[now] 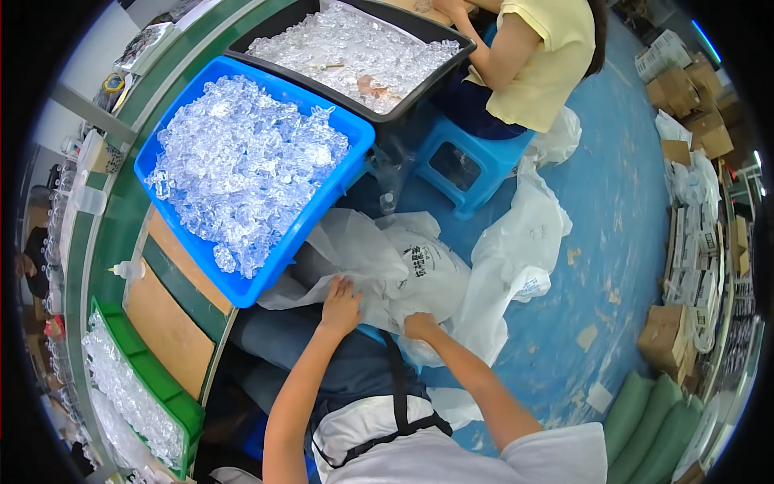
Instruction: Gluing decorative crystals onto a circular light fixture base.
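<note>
A large white translucent plastic bag [431,262] with dark print sits crumpled before me, beside my lap. My left hand [343,306] is closed on the loose film near the bag's mouth, its fingers bent over the plastic. Farther right, my right hand [419,325] is clenched on a gathered fold of the same bag. What lies inside the bag is hidden. Left of it, on the table, stands a blue tub [360,149] heaped with clear plastic pieces [250,165].
Behind the blue tub is a black tray [419,95] of similar pieces. A green bin [145,363] is at lower left, near a small dropper bottle [127,269]. A co-worker in a yellow top [544,64] sits on a blue stool [463,165]. Cardboard boxes [667,339] line the right.
</note>
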{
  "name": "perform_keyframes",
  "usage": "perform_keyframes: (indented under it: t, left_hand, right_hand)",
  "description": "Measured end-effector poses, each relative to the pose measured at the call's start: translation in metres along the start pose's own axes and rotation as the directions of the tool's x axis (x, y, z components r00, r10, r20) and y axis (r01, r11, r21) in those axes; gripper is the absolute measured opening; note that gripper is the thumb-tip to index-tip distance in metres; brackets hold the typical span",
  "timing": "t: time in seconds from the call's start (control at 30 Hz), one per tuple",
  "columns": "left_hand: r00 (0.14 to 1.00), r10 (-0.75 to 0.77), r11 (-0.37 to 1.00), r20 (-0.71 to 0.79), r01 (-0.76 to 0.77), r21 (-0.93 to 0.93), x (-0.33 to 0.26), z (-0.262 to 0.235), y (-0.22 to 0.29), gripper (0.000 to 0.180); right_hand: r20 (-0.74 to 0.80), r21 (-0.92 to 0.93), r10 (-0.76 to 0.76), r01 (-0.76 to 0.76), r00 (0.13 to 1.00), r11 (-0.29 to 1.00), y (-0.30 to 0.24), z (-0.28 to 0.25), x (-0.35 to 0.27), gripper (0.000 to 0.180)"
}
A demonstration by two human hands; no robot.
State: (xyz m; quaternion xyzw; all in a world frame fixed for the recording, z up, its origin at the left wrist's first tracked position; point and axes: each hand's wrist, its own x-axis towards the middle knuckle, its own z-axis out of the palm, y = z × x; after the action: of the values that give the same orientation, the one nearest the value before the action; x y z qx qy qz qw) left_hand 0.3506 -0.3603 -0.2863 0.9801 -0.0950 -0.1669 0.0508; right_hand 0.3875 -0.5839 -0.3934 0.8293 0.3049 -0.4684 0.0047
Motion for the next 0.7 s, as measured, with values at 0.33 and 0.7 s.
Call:
perform_keyframes:
  t: [0.33, 0.7]
  left_hand:
    - [0.969, -0.130, 0.944, -0.208, 0.057, -0.324, 0.022, -0.008, -0.008, 0.050]
    - [0.962, -0.144, 0.938, -0.233, 0.058, -0.341, 0.006, -0.008, -0.023, 0.044]
  right_hand:
    - [-0.554, -0.276, 0.081, -0.275, 0.829, 0.921, -0.004, -0.012, 0.095, 0.031]
    - [-0.199, -0.259, -0.179, 0.125, 0.964, 0.958, 0.032, -0.071, -0.011, 0.044]
